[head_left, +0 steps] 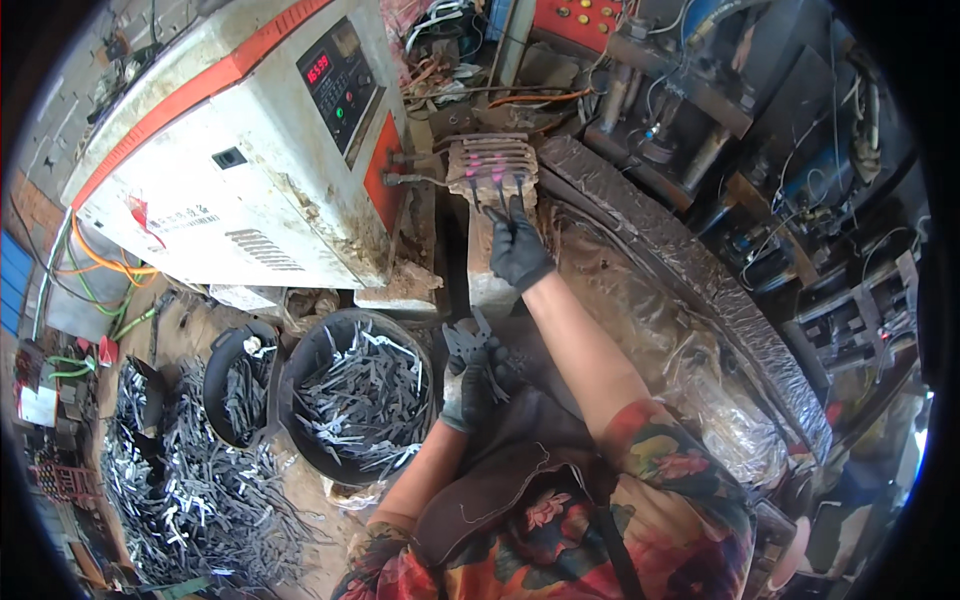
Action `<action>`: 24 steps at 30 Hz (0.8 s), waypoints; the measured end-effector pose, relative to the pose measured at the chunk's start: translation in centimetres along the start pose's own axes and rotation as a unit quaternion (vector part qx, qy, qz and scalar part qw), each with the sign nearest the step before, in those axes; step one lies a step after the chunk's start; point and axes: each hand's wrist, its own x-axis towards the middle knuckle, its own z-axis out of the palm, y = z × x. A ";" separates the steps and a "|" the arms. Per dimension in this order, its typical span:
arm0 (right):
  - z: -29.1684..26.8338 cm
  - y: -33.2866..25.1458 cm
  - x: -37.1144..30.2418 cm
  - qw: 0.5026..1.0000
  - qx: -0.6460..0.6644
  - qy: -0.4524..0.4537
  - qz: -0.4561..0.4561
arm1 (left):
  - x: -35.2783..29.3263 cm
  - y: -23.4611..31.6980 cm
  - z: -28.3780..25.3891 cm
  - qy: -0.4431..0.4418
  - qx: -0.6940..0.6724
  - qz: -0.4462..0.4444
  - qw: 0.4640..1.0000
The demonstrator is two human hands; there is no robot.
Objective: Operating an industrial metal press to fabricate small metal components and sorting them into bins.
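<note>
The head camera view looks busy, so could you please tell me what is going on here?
A person in black gloves sits at a heating fixture. The right hand reaches forward to the thin metal strips standing in that fixture, whose slots glow pinkish. The left hand holds a small bundle of metal blanks near the lap. Beside the left arm, a dark round tub holds many more blanks, with a bigger pile heaped on the floor. A white and orange control cabinet stands behind.
</note>
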 end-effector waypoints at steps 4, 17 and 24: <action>0.8 1.2 1.0 0.989 -0.011 0.040 -0.139 | 0.1 0.0 0.6 -0.071 -0.074 -0.066 0.993; -4.9 -3.5 -28.9 0.881 -0.280 0.084 -0.372 | 2.9 -1.1 -4.1 -0.087 -0.015 -0.196 0.977; -16.0 -24.0 -50.4 0.721 -0.177 0.232 -0.629 | 1.7 -1.8 0.9 -0.063 0.027 -0.131 0.989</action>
